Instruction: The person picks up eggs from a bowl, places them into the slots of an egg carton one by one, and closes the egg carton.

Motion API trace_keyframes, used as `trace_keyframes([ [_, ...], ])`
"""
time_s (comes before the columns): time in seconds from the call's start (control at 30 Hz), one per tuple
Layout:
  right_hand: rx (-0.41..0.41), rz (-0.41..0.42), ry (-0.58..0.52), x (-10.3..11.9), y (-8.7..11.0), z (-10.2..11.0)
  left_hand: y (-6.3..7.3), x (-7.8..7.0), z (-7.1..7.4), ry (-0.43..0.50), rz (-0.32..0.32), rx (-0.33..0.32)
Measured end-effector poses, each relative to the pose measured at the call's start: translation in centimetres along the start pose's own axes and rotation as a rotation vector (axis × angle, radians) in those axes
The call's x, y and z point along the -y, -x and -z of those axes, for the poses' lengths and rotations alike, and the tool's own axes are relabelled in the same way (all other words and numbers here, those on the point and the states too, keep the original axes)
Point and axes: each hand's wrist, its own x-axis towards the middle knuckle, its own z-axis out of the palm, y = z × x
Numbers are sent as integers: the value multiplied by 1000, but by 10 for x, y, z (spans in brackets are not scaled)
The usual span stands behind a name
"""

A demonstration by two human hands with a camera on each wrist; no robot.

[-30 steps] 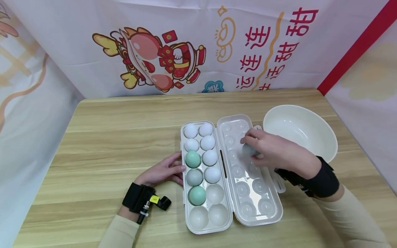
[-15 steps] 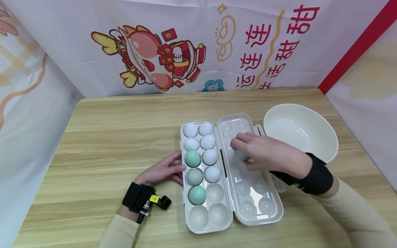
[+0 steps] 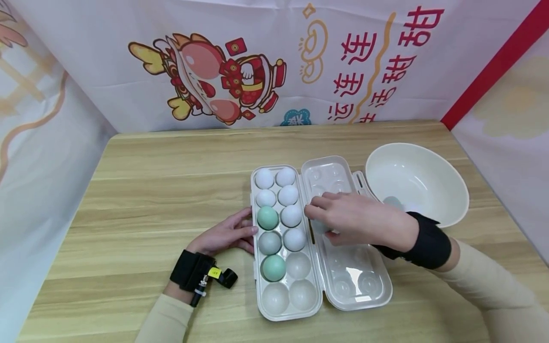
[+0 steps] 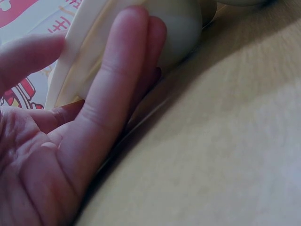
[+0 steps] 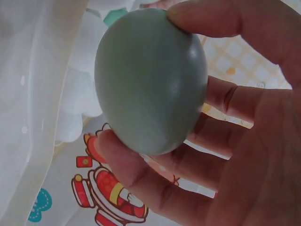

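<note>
The right hand (image 3: 358, 219) pinches a pale grey-green egg (image 5: 150, 84) between thumb and fingertips, above the transparent lid (image 3: 377, 286) near the hinge. In the head view, that egg is mostly hidden by the fingers. Beside the lid lies the white egg box base (image 3: 310, 309), holding several white eggs (image 3: 288, 195), two mint-green eggs (image 3: 273, 268) and one grey-green egg (image 3: 269, 243). Three wells at the near end show their bottoms. The left hand (image 3: 225, 236) touches the base's left side, its thumb at the rim and its fingers nearly straight against the wall in the left wrist view.
A cream bowl (image 3: 446, 190) stands right of the lid, with a pale egg (image 3: 392, 202) inside, partly behind the right wrist. A white latch strip (image 3: 359, 180) runs along the lid's right edge. Printed cloth (image 3: 98, 71) surrounds the wooden table (image 3: 171, 166).
The right hand has carried its egg leftward across the lid, toward the hinge. An egg in the bowl has come into view behind it. The left hand stays at the box.
</note>
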Motion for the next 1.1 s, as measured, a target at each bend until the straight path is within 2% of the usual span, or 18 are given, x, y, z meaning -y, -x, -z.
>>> trace_keyframes([
  [0.27, 32, 127, 119, 9, -5, -6, 0, 0, -1, -1, 3, -2],
  [0.5, -18, 247, 233, 23, -12, -11, 0, 0, -1, 0, 5, -8],
  [0.73, 29, 329, 383, 41, -22, -14, 0, 0, -1, 3, -2, -4],
  [0.87, 47, 378, 434, 49, -26, -20, 0, 0, -1, 1, -1, -4],
  [1.1, -53, 408, 533, 57, -26, -38, -1, 1, -1, -6, -1, -7],
])
